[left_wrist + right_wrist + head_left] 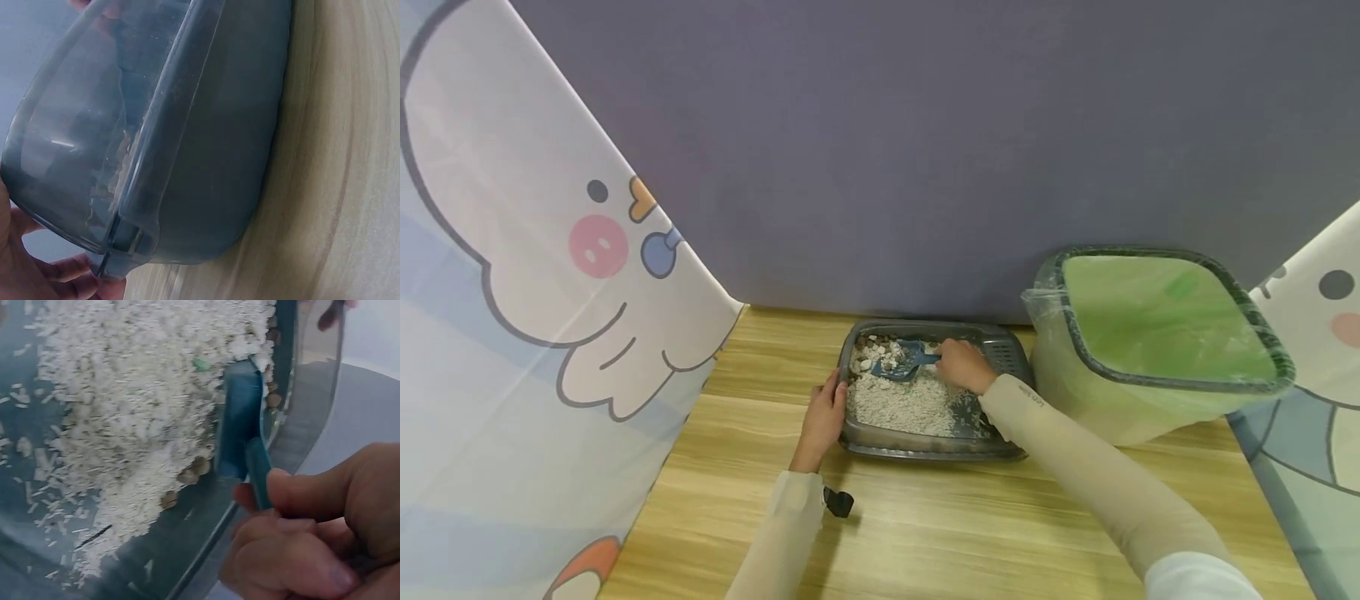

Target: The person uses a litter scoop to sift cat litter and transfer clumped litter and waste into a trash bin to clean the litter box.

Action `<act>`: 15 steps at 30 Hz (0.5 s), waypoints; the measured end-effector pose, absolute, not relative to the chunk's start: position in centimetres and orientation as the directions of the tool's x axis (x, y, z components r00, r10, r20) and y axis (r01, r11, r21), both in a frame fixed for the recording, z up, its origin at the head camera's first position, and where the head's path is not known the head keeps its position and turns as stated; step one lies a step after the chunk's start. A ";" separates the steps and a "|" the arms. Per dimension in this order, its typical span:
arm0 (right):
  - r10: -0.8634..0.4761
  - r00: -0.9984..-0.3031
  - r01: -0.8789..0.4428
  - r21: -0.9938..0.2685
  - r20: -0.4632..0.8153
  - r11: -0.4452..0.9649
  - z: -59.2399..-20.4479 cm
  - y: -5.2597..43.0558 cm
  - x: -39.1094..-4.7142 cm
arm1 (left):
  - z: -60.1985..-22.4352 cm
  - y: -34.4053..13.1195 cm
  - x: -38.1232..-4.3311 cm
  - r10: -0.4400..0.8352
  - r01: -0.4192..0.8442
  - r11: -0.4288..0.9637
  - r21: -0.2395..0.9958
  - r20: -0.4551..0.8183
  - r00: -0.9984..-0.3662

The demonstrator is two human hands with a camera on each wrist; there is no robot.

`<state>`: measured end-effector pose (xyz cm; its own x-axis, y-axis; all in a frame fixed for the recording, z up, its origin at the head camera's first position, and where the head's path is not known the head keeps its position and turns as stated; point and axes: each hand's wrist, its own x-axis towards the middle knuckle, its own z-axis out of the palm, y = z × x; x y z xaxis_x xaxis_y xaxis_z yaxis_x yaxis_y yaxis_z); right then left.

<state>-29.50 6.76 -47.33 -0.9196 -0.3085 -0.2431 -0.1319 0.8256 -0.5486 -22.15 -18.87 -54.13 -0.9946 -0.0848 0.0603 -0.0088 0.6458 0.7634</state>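
Two hands at a litter tray, one on the rim and one on the scoop

Head view: a grey tray sits on the wood-grain tabletop, with a bag-lined bin just beside it on the right. The left hand holds the tray's left rim. The right hand grips the blue scoop by its handle, the blade in the far left part of the tray among pale litter and lumps

Left wrist view: fingers are curled round the tray's rim at a corner. The smooth, see-through upper wall looks stiff and perhaps slippery, so the rim seems the surest hold; the litter probably gives the tray some weight

Right wrist view: thumb and fingers close firmly on the scoop's handle, its blade at the litter's edge beside a few brown pieces. The scoop looks light and rigid, best held by the handle and kept level, since loose litter would likely spill off a tilted blade
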 end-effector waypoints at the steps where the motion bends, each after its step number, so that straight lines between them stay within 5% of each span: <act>1: -0.307 -0.918 -0.121 -0.562 -0.250 0.819 -47.1 6.6 -29.5 | -54.1 -18.9 -22.2 -0.085 -0.011 0.645 0.764 0.057 -0.995; 9: -0.312 -0.913 -0.098 -0.603 -0.261 0.791 -47.9 4.6 -29.8 | -54.2 -19.0 -22.4 -0.094 -0.017 0.643 0.766 0.056 -0.994; 15: -0.424 -0.842 -0.159 -0.598 -0.333 0.785 -49.9 4.3 -30.5 | -54.0 -18.8 -22.3 -0.086 -0.006 0.636 0.772 0.064 -0.994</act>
<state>-30.55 4.34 -49.91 -0.8423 -0.4239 -0.3331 -0.1585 0.7853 -0.5985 -22.25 -18.81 -54.03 -0.9942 -0.0863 0.0637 -0.0058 0.6360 0.7717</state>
